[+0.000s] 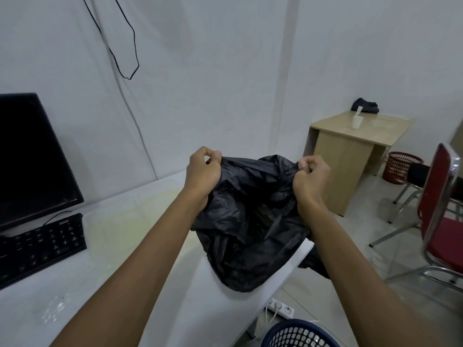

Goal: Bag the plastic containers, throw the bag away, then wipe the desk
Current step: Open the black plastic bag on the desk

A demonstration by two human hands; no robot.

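Both hands are closed on a crinkled black plastic bag point(248, 221): its top rim is pinched at one side by the left hand point(204, 172) and at the other by the right hand point(310, 180). The bag's slack, bulging bottom is rested on the corner of the smooth white table point(120, 236), beside a black keyboard point(40, 246).

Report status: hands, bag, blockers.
Left hand and right hand pinch black bag top edges. Bag rests on white desk corner. Blue basket below, path unobstructed.
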